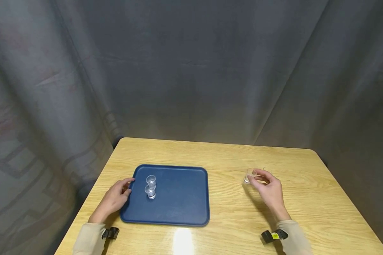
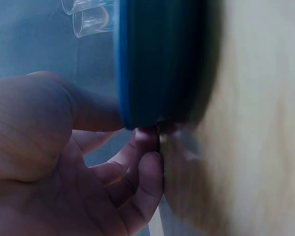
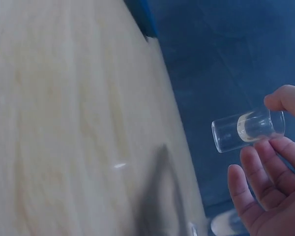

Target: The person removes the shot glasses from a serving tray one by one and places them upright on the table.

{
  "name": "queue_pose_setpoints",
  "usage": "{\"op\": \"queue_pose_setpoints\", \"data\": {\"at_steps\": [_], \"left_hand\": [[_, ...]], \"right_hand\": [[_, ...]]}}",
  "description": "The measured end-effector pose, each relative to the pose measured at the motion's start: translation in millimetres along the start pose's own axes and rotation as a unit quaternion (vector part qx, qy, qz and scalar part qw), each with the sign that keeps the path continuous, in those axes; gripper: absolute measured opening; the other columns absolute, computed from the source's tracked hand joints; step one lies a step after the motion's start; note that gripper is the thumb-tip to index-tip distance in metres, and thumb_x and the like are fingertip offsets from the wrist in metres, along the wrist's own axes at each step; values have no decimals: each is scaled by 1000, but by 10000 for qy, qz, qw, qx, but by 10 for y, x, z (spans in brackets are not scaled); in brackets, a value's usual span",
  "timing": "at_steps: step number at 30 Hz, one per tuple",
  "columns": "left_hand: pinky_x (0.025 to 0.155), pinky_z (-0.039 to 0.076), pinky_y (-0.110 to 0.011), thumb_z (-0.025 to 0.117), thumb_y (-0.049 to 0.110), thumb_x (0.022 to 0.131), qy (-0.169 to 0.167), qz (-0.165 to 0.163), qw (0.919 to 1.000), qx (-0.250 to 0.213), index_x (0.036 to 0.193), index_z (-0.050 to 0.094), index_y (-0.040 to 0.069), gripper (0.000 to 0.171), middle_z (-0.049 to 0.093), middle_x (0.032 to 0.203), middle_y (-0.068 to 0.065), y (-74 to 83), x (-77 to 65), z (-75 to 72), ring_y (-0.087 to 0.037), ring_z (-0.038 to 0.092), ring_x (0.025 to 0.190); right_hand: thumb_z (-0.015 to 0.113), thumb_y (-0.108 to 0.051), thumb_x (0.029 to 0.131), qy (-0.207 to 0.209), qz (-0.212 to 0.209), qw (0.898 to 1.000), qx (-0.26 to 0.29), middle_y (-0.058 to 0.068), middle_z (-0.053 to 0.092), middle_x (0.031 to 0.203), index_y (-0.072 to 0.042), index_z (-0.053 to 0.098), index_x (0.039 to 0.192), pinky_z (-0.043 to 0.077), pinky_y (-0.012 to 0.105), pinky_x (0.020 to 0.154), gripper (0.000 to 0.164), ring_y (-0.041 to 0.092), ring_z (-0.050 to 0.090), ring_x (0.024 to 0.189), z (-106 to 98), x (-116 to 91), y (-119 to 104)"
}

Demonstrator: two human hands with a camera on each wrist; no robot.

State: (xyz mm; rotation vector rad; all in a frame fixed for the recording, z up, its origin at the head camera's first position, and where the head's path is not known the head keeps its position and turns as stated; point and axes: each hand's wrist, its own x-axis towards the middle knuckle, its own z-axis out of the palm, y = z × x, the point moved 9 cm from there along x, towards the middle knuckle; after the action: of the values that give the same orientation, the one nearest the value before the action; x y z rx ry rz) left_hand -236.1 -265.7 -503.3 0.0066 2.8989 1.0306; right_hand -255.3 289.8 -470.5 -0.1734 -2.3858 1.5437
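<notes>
My right hand (image 1: 271, 189) pinches a small clear shot glass (image 3: 248, 132) between thumb and fingertips, over the right part of the table. In the head view the same glass shows just left of the fingers. My left hand (image 1: 115, 196) lies at the left edge of a dark blue tray (image 1: 178, 198). Its thumb and fingers touch the rim, loosely bent. Two clear shot glasses, a rear one (image 1: 151, 180) and a front one (image 1: 150, 192), stand close together on the tray's left part. Further glass (image 3: 226, 223) appears at the right wrist view's bottom, partly cut off.
The tray rests on the left half of a light wooden table (image 1: 229, 212). Faint glass edges show behind my right hand. Grey curtains (image 1: 191, 71) hang behind the table and along its sides.
</notes>
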Motion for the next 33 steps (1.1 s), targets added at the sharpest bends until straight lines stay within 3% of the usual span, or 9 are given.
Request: {"op": "queue_pose_setpoints", "data": {"at_steps": [3,6,10,22,27,33], "left_hand": [[93,52,-54,57,3,104,-1,-5,10000,-17,148,57,-2,44,65,122,-23,1,2,-3,-32,64,104],[93,52,-55,57,3,104,2,-18,10000,-19,148,57,-2,44,64,123,-24,-5,4,-2,-32,64,105],[94,52,-55,57,3,104,-13,-48,10000,-24,148,57,-2,44,64,124,-24,-14,6,1,-32,64,105],[93,53,-55,58,3,104,14,9,10000,-20,147,58,-2,44,64,123,-24,-33,13,6,-33,65,105],[93,52,-54,57,3,104,18,19,10000,-6,148,58,-2,44,64,123,-24,-36,12,3,-34,65,105],[91,52,-53,57,2,104,1,-24,10000,-45,147,58,-2,44,63,122,-23,-32,8,3,-33,64,103]], "right_hand": [[83,-17,94,164,26,9999,32,-23,69,107,1,73,126,56,13,74,38,-9,66,89,-143,15,-13],[82,-18,94,308,-77,9995,-65,-29,68,102,0,74,126,54,12,72,38,-10,66,88,-278,43,-50],[82,-17,94,518,-104,9985,-144,-32,67,98,0,74,128,53,10,71,38,-13,65,87,-443,83,-56],[83,-20,92,1320,473,9900,-144,-35,65,94,-5,74,128,48,6,72,40,-15,63,84,-880,137,167],[83,-21,93,1390,637,9879,-241,-36,63,90,-2,72,130,48,5,70,44,-15,61,81,-953,134,283],[82,-28,94,1112,905,9881,-548,-38,59,88,-2,71,133,48,7,67,49,-18,58,78,-908,142,477]]}}
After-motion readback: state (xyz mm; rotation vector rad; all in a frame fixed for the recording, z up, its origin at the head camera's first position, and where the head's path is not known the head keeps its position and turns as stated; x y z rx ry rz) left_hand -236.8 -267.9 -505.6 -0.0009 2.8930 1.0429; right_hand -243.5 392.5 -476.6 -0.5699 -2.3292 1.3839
